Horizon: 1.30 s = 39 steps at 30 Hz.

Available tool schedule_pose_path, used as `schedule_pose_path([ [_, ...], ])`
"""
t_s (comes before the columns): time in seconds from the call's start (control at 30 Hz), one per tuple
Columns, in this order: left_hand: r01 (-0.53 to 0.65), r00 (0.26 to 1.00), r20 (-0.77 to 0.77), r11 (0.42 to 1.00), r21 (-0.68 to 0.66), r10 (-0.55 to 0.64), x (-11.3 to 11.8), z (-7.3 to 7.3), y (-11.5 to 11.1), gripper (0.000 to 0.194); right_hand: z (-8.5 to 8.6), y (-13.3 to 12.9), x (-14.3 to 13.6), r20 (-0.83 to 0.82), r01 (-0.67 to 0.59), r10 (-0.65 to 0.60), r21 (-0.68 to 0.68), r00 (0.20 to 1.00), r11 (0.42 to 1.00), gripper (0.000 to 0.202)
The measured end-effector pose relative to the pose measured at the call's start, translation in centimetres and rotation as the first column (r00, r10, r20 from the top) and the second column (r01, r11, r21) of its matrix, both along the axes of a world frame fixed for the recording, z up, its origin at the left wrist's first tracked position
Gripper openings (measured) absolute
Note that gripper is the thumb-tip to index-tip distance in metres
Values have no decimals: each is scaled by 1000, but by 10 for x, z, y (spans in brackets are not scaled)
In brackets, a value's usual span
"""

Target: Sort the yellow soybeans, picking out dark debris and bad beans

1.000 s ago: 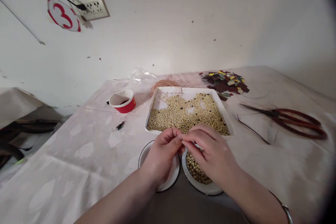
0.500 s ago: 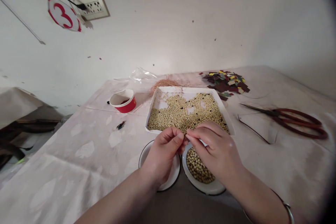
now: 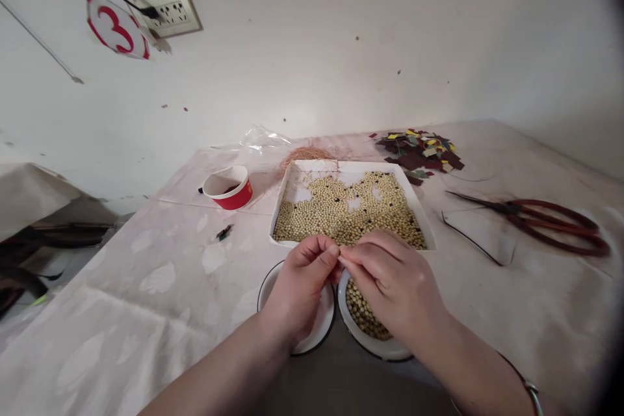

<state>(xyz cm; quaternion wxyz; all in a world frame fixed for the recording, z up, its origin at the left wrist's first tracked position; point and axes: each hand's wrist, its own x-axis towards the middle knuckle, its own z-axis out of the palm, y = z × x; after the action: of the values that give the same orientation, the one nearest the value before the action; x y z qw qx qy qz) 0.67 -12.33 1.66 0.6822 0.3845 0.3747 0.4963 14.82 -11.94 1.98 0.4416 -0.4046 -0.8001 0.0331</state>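
My left hand (image 3: 305, 283) is closed in a pinch over the white dark-rimmed bowl (image 3: 325, 322). Its fingertips meet those of my right hand (image 3: 394, 279), which pinches too, above a second white bowl (image 3: 358, 341). Whatever lies between the fingertips is too small to name. Pale round beads or beans (image 3: 365, 312) fill part of the right bowl. Just beyond my hands is a shallow white tray (image 3: 279, 211), spread with many small pale beads or beans (image 3: 312, 218) and a few dark ones.
A red and white paper cup (image 3: 236, 197) stands left of the tray, near a small dark scrap (image 3: 224, 232). Behind lie reddish fibres (image 3: 307, 155) and clear plastic (image 3: 263, 138). Coloured scraps (image 3: 422, 153), dark-handled scissors (image 3: 556, 224) and a bent dark wire (image 3: 470, 242) lie to the right.
My right hand has shifted slightly left, its fingertips now closer against those of my left hand. The left hand has barely moved.
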Motion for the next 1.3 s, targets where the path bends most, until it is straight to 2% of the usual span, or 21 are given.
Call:
schedule_pose_path([
  [0.17, 0, 1000, -1, 1000, 16, 0, 0, -1, 0, 13, -2, 1, 2, -22, 52, -52, 1, 998, 999, 15],
  [0.5, -24, 1000, -8, 1000, -3, 24, 0, 1, 1, 15, -3, -1, -1, -47, 23, -23, -18, 999, 1000, 13],
  [0.8, -9, 1000, -20, 1000, 7, 10, 0, -1, 1, 15, -4, -1, -2, -83, 14, -22, -94, 996, 995, 11],
  [1.3, -2, 1000, -16, 1000, 23, 2, 1, -2, 1, 14, -4, -1, 0, -39, 41, -42, -38, 998, 998, 12],
])
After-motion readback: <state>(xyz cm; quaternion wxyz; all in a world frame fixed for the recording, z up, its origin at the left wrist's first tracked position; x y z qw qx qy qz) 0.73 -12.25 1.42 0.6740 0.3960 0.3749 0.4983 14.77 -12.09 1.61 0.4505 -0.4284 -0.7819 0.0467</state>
